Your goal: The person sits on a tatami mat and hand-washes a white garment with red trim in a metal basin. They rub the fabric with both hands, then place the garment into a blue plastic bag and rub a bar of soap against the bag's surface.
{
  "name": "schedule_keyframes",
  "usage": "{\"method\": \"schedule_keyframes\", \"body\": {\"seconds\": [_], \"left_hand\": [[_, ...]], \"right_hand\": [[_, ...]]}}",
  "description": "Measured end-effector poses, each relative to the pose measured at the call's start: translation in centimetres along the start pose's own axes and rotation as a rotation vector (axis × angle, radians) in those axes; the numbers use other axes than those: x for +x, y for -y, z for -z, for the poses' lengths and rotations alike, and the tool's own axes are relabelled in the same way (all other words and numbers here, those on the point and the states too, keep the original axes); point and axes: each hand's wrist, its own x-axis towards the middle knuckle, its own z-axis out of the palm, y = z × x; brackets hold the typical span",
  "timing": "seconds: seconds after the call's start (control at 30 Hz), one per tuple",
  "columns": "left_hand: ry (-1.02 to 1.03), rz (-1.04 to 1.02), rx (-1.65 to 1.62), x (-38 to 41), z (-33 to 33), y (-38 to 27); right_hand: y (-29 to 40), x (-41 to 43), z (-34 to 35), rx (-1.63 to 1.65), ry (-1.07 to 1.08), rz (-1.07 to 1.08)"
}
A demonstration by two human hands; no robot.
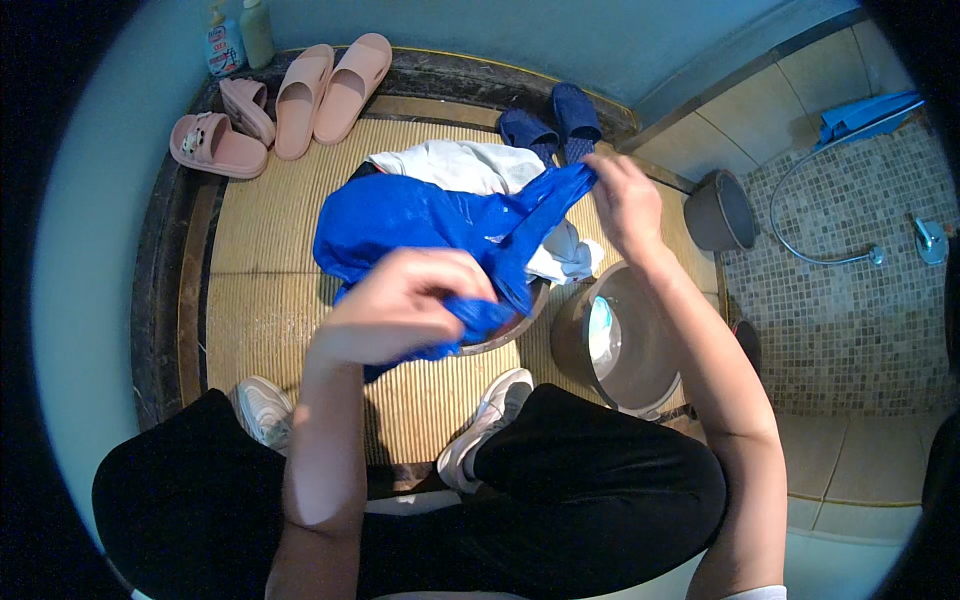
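Observation:
A wet-looking blue cloth [397, 217] is spread over a round basin [517, 330], most of which it hides. My right hand [626, 199] pinches a gathered end of this cloth, raised at the upper right. Closer to me, my left hand [409, 300] is blurred and has its fingers curled on the near part of the cloth. White fabric [457, 165] lies behind the blue cloth, and more pale fabric [566, 255] hangs at the basin's right side. Right of the basin, a grey-brown bucket [645, 360] holds a white and turquoise item [601, 330].
Pink slippers [304, 105] and dark blue slippers [576, 112] line the far edge of the ribbed floor. Two bottles [257, 34] stand in the far left corner. Another bucket [720, 210] and a shower hose [780, 225] are at right. My shoes [487, 427] flank the near floor.

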Motion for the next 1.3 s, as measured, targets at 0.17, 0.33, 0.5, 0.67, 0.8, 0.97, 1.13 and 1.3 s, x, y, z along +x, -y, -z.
{"method": "schedule_keyframes", "body": {"seconds": [0.17,0.33,0.5,0.67,0.8,0.97,1.13,1.3], "left_hand": [[0.070,0.105,0.532,1.8,-4.8,3.2],[-0.036,0.222,0.668,2.2,-7.1,9.7],[0.371,0.325,0.791,2.5,-7.2,4.8],[-0.253,0.119,0.953,4.9,-0.3,-0.3],[-0.064,0.436,1.108,6.0,2.8,4.8],[-0.138,0.505,1.035,5.4,1.5,6.7],[-0.482,0.220,0.311,3.5,1.8,7.2],[-0.630,0.218,0.027,3.1,1.0,2.4]], "right_hand": [[-1.9,1.1,0.0,0.484,0.138,-0.710],[-0.2,1.6,-0.3,1.206,0.162,-0.567],[3.6,1.4,1.1,0.833,0.517,-0.238],[5.0,1.7,2.3,0.820,0.930,-0.547],[6.3,-0.3,-1.0,0.634,0.831,-0.174],[8.6,0.7,0.6,0.487,1.212,-0.319],[9.4,1.2,1.5,0.753,1.437,-0.456],[9.2,1.0,1.8,1.087,1.289,-0.526]]}}
